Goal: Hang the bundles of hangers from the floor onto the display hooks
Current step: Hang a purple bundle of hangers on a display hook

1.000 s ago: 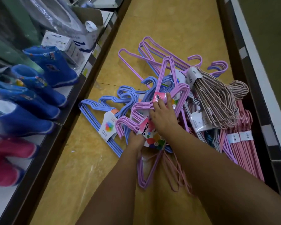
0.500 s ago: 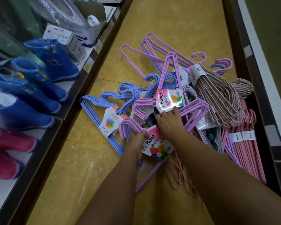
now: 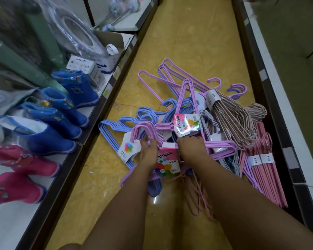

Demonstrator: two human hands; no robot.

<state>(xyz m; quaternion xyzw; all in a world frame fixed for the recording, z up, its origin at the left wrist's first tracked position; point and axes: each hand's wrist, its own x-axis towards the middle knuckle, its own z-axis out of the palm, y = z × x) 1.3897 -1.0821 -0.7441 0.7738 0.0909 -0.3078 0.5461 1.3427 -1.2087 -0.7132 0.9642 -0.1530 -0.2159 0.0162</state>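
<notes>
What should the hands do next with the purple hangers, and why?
Probably lift. The left hand grips the hooks of a purple bundle and the right hand holds purple hangers beside it, still in the pile on the floor.

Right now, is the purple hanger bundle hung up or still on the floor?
Still down: purple hanger bundle lies over the floor pile, left hand gripping its hooks, right hand on its neck.

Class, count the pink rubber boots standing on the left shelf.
2: one pink rubber boot beside the blue boots; another pink rubber boot nearer the camera. More may lie outside the frame.
</notes>
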